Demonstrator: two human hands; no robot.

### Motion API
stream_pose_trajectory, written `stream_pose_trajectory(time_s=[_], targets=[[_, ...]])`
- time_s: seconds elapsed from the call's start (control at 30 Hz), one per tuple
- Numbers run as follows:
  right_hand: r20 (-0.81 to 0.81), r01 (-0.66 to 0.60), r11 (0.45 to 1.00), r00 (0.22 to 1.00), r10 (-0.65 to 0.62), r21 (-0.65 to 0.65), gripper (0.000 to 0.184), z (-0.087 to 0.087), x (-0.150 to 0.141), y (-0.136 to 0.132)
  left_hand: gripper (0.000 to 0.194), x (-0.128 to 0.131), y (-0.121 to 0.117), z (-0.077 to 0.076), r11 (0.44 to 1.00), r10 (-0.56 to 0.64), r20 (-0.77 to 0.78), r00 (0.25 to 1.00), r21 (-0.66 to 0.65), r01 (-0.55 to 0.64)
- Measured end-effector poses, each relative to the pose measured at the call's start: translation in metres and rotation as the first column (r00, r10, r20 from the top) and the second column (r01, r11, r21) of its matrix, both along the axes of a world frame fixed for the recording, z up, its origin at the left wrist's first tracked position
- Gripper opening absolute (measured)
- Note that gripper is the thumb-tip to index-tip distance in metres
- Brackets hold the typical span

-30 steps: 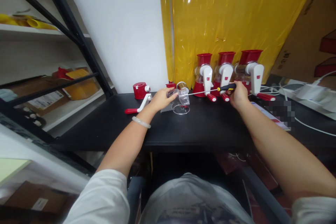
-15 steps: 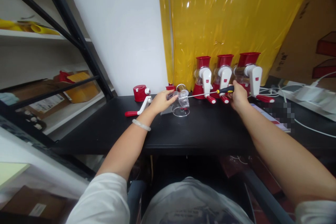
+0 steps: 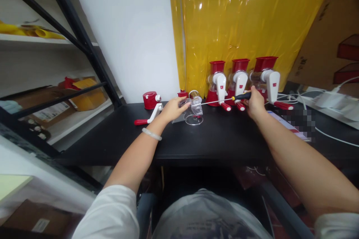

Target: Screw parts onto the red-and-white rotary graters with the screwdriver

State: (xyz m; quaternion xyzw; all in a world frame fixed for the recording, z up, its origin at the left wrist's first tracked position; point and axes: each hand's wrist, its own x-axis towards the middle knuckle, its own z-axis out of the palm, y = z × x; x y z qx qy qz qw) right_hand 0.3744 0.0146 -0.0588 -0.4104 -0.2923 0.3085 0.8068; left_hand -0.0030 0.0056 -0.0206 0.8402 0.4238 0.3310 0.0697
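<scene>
At the far left, beyond the bench's left edge, a black-framed shelf rack (image 3: 82,46) holds a cardboard box (image 3: 50,104) with a label. On the black bench (image 3: 112,142), close to its back left corner, sits a round red part (image 3: 150,101) with a white knob on its side, and just in front of it lies a crank (image 3: 151,117), its red grip pointing toward the left edge. Next comes my left hand (image 3: 172,109), a pale bangle (image 3: 152,133) at the wrist; its fingers are partly closed, thumb against fingertips, gripping the clear plastic body (image 3: 198,109), which is nearer the bench's back edge than its front edge. The body's round rim faces down; I can't tell whether it touches the surface. Just behind it is a metal drum (image 3: 194,94). The steel shaft of my screwdriver (image 3: 238,97) points left, level or nearly so, its tip at the clear body; I can't see whether it sits in a screw. Along the back edge stand three red-and-white graters, the left one (image 3: 221,84), the middle one (image 3: 240,82) and the right one (image 3: 272,82), all upright with cranks hanging down. In front of them my right hand (image 3: 255,103) is closed around the screwdriver's black-and-yellow handle. Just right of that wrist lies a flat screen-like thing (image 3: 286,125), and toward the bench's right side run white cables (image 3: 336,137).
</scene>
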Motion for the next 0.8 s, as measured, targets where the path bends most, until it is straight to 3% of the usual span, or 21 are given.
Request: stream_pose_trajectory(time_s=[0.13,0.27,0.37,0.53,0.8], targets=[[-0.085,0.044,0.995,0.995,-0.052,-0.088,0.026,0.007,-0.006,-0.005,0.049,0.0,0.0,0.0,1.0,0.0,-0.004,1.0,0.001,0.0],[-0.164,0.001,0.999,0.986,-0.009,-0.053,0.024,0.012,-0.011,-0.007,0.047,0.0,-0.001,0.001,1.0,0.005,-0.001,1.0,-0.006,-0.005],[-0.129,0.004,0.998,0.992,-0.011,-0.055,0.025,0.011,-0.009,-0.007,0.047,0.0,0.0,0.001,1.0,0.009,-0.003,1.0,-0.003,-0.009],[-0.01,0.045,0.993,0.999,-0.046,-0.107,0.042,0.005,-0.003,-0.007,0.048,0.0,0.001,0.0,1.0,0.008,-0.006,1.0,0.004,-0.007],[-0.022,0.029,0.998,0.999,-0.03,-0.052,0.021,0.004,-0.005,-0.005,0.048,0.0,0.0,0.0,1.0,0.007,-0.006,1.0,0.003,-0.007]])
